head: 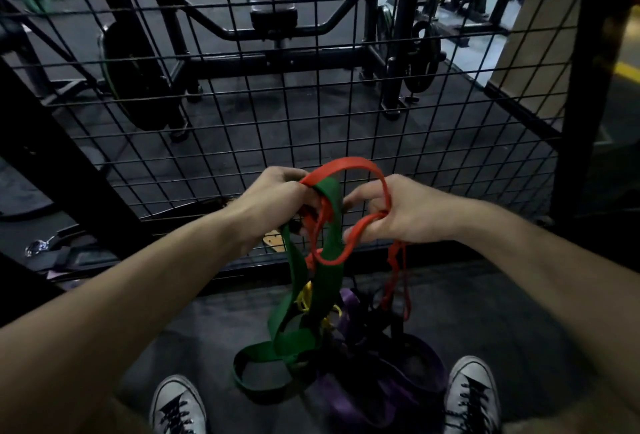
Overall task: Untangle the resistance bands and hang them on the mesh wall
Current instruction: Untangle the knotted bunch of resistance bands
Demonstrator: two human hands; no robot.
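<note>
1. Ahead of us the mesh wall [311, 94] spans the view; its square openings admit fingers or a band, not a whole arm.
2. A black post [585, 87] closes off the right side; a dark slanted beam [52, 156] closes the left.
3. Open air lies between both hands and the mesh.
4. Below, a band tangle [346, 347] fills the floor [502, 312] between our shoes [178, 406]; bare floor remains right of it.

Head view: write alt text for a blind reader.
Two bare hands, left hand and right hand, grip a tangled red rubber band and wide green band before a black wire mesh wall; purple bands lie between grey sneakers.
</note>
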